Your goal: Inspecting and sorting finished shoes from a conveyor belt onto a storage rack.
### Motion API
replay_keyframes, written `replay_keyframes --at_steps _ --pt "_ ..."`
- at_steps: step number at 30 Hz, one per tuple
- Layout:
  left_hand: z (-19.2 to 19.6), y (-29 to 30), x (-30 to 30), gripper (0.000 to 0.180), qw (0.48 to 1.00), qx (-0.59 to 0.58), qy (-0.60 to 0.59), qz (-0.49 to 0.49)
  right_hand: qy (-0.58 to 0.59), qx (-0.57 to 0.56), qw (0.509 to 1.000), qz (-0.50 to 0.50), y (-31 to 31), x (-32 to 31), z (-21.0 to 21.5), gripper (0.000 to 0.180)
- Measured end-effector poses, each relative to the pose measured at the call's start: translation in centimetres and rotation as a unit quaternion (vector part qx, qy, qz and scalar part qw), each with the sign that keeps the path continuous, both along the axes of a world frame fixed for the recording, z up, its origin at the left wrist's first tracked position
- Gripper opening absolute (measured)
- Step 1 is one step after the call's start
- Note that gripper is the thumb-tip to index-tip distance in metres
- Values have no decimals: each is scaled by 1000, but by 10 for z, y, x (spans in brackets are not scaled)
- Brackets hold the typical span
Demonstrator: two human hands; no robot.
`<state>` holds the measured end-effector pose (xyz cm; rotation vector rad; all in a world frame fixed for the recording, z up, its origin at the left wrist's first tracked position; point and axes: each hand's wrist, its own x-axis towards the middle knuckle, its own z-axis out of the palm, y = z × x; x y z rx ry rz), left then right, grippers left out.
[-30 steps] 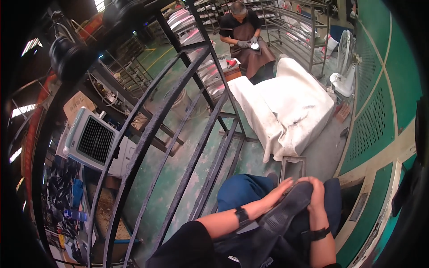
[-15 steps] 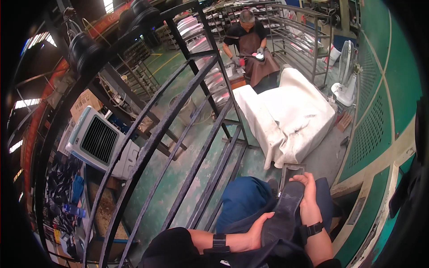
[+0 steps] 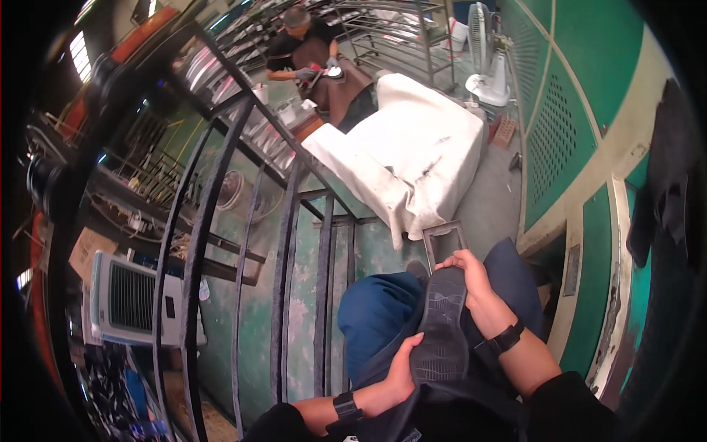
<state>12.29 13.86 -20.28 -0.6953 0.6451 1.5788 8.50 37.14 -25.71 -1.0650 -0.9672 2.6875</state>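
Note:
A dark shoe sole [image 3: 440, 324] lies over my lap, its patterned tread side facing up and its long side pointing away from me. My left hand [image 3: 401, 368] holds the near left edge, thumb laid along the side. Around the far right end my right hand [image 3: 470, 274] is closed, fingers curled over the tip. Whether an upper is attached underneath cannot be seen. Just beyond the sole stands a metal frame [image 3: 458, 236] with a rectangular opening, between my knees.
A black metal rack [image 3: 280, 295] stands at my left, with an air cooler [image 3: 132, 302] behind it. Ahead is a box-like shape under white cloth [image 3: 412, 140]; a co-worker [image 3: 317, 51] sits beyond it. A fan [image 3: 486, 66] and a green cabinet [image 3: 556, 147] are at the right.
The view has swung, so the surroundings have shifted left and up. The sole has turned over in my hands so its tread now shows plainly. Both hands still hold it.

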Motion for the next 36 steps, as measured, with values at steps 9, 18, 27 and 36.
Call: replay_keyframes --at_steps 9,18,27,36 --pt "61 8 -5 59 992 60 107 -32 83 181 978 -55 29 6 -20 43" --pt "39 -60 -44 106 860 184 470 76 276 -145 908 278 36 75 -37 69" --pt "77 -59 -70 96 805 91 540 228 225 -100 969 2 56 -114 79 62" --pt "143 -48 -95 80 116 -211 952 -186 292 -299 796 437 -38 -16 84 63"
